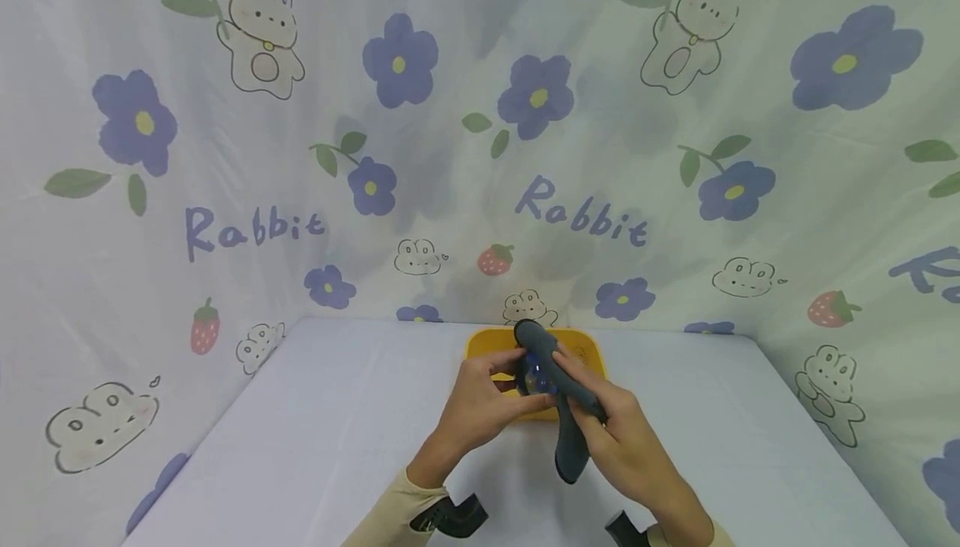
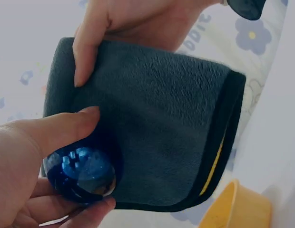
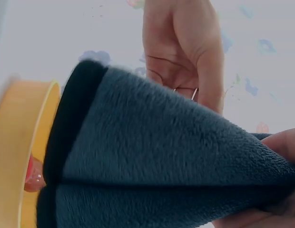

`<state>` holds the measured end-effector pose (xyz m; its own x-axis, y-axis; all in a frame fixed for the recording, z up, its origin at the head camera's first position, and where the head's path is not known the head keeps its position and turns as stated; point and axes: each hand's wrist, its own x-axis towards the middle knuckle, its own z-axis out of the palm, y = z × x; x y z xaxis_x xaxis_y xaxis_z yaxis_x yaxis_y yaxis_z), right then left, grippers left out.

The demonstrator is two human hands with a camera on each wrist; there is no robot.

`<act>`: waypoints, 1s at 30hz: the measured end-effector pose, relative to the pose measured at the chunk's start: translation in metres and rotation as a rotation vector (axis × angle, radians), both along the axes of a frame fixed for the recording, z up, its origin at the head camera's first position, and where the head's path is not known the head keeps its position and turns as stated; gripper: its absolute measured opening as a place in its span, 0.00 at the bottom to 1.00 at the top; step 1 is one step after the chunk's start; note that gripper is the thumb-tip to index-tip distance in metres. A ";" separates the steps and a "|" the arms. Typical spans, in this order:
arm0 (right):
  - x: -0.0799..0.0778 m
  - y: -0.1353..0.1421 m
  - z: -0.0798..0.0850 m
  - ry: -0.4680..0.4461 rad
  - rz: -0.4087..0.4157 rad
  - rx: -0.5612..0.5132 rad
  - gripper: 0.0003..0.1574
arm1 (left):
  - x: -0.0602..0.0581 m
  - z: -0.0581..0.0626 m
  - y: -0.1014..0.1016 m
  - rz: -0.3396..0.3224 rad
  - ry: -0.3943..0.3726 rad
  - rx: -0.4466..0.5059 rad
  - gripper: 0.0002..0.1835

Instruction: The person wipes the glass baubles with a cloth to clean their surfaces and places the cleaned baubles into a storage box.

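A shiny, see-through blue ball (image 2: pixel 83 173) sits between the thumb and fingers of my left hand (image 1: pixel 480 401), thumb over its top and fingers under it. Right behind the ball, in the left wrist view, spreads a folded grey-blue cloth (image 2: pixel 152 123) with dark edging. My right hand (image 1: pixel 622 439) grips this cloth, thumb on one face. Seen from the head, the cloth's two flaps hang apart, one slanting over the ball and one pointing down. In the right wrist view the cloth hides the ball and the left fingertips.
Just beyond the hands stands a yellow bin (image 1: pixel 597 355). Inside it, a clear and red rounded thing (image 3: pixel 35 175) shows past its rim in the right wrist view. A white table (image 1: pixel 352 414) lies beneath, with a rabbit-print curtain (image 1: pixel 450 155) around its back and sides.
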<state>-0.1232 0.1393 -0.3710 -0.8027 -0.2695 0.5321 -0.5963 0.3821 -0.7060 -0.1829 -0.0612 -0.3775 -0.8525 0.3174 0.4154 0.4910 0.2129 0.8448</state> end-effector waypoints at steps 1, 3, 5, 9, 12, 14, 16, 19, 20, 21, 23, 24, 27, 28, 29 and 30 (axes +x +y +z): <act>0.000 0.000 0.000 0.008 0.004 0.006 0.32 | 0.000 -0.001 0.000 -0.011 0.003 -0.005 0.29; -0.001 0.000 -0.001 0.027 0.005 0.021 0.33 | 0.001 -0.001 0.002 -0.033 0.011 -0.021 0.29; -0.002 0.000 -0.002 0.052 0.003 0.036 0.33 | 0.002 -0.001 0.003 -0.052 0.010 -0.033 0.29; -0.003 0.001 -0.004 0.091 0.000 0.057 0.34 | 0.004 -0.001 0.004 -0.079 0.013 -0.049 0.30; -0.004 0.003 -0.004 0.099 0.006 0.055 0.33 | 0.005 0.001 0.004 -0.087 0.021 -0.050 0.31; -0.005 0.004 -0.004 0.088 0.011 0.047 0.32 | 0.006 0.002 0.004 -0.096 0.026 -0.048 0.32; -0.007 0.006 -0.004 0.059 0.015 0.041 0.32 | 0.008 0.002 0.004 -0.104 0.041 -0.046 0.32; -0.010 0.010 -0.005 0.008 0.034 0.016 0.31 | 0.010 0.003 0.004 -0.110 0.068 -0.059 0.33; -0.011 0.011 -0.005 -0.010 0.042 0.004 0.31 | 0.010 0.003 0.004 -0.109 0.075 -0.064 0.33; -0.012 0.012 -0.005 -0.028 0.054 -0.015 0.31 | 0.011 0.003 0.004 -0.107 0.084 -0.068 0.34; -0.015 0.015 -0.006 -0.058 0.076 -0.060 0.30 | 0.012 0.003 0.004 -0.104 0.101 -0.073 0.36; -0.016 0.016 -0.006 -0.073 0.088 -0.087 0.29 | 0.013 0.003 0.004 -0.100 0.110 -0.075 0.36; -0.019 0.019 -0.007 -0.091 0.122 -0.155 0.28 | 0.013 0.003 0.004 -0.098 0.137 -0.065 0.37; -0.020 0.020 -0.007 -0.092 0.131 -0.171 0.27 | 0.014 0.003 0.004 -0.098 0.147 -0.062 0.37; -0.020 0.020 -0.008 -0.092 0.139 -0.184 0.27 | 0.014 0.003 0.004 -0.097 0.159 -0.061 0.36; -0.021 0.021 -0.008 -0.091 0.145 -0.193 0.26 | 0.014 0.003 0.004 -0.094 0.170 -0.058 0.36</act>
<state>-0.1442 0.1603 -0.3790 -0.8103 -0.2853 0.5119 -0.5653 0.1501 -0.8111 -0.1691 -0.0567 -0.3741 -0.7374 0.4196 0.5294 0.6453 0.2058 0.7357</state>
